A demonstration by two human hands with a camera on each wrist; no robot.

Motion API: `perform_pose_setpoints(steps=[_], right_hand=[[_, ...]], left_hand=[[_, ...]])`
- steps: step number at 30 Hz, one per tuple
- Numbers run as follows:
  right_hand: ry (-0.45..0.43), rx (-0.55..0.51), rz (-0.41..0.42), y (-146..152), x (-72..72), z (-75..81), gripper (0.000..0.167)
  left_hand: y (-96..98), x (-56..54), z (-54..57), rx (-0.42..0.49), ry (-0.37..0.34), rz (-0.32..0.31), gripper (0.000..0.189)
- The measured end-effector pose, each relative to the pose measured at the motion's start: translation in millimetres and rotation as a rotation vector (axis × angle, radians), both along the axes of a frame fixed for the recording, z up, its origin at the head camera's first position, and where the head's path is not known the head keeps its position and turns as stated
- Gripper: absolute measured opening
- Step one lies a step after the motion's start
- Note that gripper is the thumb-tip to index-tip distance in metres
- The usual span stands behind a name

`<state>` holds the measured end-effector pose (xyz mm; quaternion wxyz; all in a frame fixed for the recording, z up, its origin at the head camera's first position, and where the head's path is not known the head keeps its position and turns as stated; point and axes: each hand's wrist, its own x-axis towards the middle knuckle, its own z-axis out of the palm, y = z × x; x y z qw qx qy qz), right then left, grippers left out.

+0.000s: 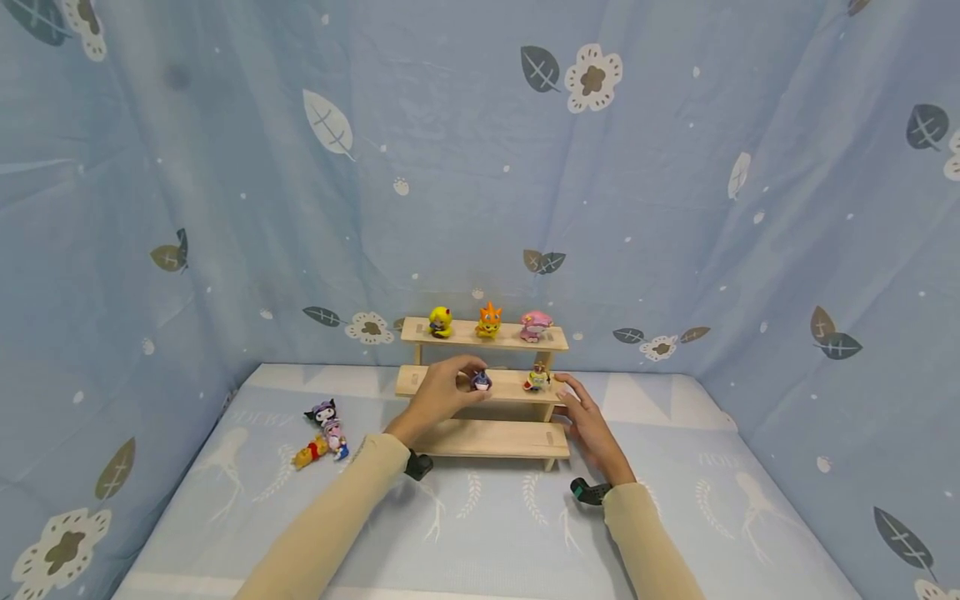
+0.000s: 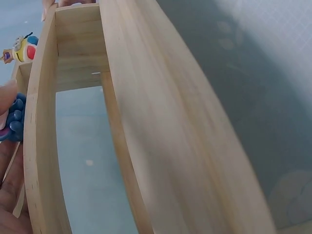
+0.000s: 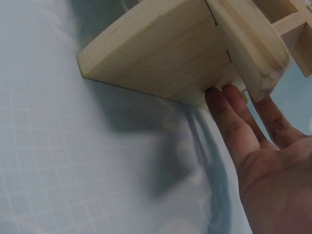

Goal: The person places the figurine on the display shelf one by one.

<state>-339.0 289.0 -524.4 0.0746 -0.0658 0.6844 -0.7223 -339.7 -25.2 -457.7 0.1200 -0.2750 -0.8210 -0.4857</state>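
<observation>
A small dark-blue figurine (image 1: 481, 381) stands at the middle tier of a three-tier wooden display stand (image 1: 487, 439). My left hand (image 1: 438, 395) pinches it between thumb and fingers; the left wrist view shows only part of this blue figurine (image 2: 17, 117) behind the plank's edge. At the stand's right end, my right hand (image 1: 592, 429) rests its fingertips against the wooden side, fingers (image 3: 231, 124) extended. Beside that hand, a yellow figurine (image 1: 537, 377) with a crown and red cape occupies the right of the middle tier.
Along the top tier stand a yellow figurine (image 1: 440, 322), an orange spiky one (image 1: 489, 320) and a pink one (image 1: 536, 326). Left of the stand, several figurines lie bunched on the pale cloth, among them a black-and-purple one (image 1: 322, 412) and a bear in red (image 1: 311, 452). A patterned curtain (image 1: 465, 167) hangs behind.
</observation>
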Motion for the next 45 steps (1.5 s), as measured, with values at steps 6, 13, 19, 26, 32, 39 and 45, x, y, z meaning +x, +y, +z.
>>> perform_pose_setpoints(steps=[6, 13, 19, 26, 32, 39, 45], right_hand=[[0.000, -0.006, -0.015, -1, -0.8, -1.2, 0.052], [0.005, -0.007, -0.018, -1, -0.4, -0.4, 0.050], [-0.004, -0.002, -0.022, -3, 1.6, 1.7, 0.051], [-0.007, 0.010, -0.026, -4, 1.8, 2.2, 0.052], [-0.006, -0.008, -0.026, -3, 1.6, 2.7, 0.049], [-0.011, -0.012, -0.025, -3, 1.9, 3.1, 0.048], [-0.002, -0.004, -0.031, -4, 0.5, 1.6, 0.049]], left_hand=[[3.5, -2.0, -0.2, -0.004, -0.021, 0.004, 0.041], [9.5, -2.6, 1.6, 0.011, -0.040, -0.004, 0.041], [13.2, -1.1, 2.0, 0.016, -0.054, 0.022, 0.039], [11.9, -2.7, 1.9, -0.005, -0.063, 0.012, 0.042], [8.4, -4.2, 3.8, -0.020, -0.079, -0.015, 0.041], [2.0, -3.1, 4.4, -0.041, -0.043, -0.010, 0.045], [-11.4, 3.8, 6.8, -0.001, -0.013, -0.032, 0.045]])
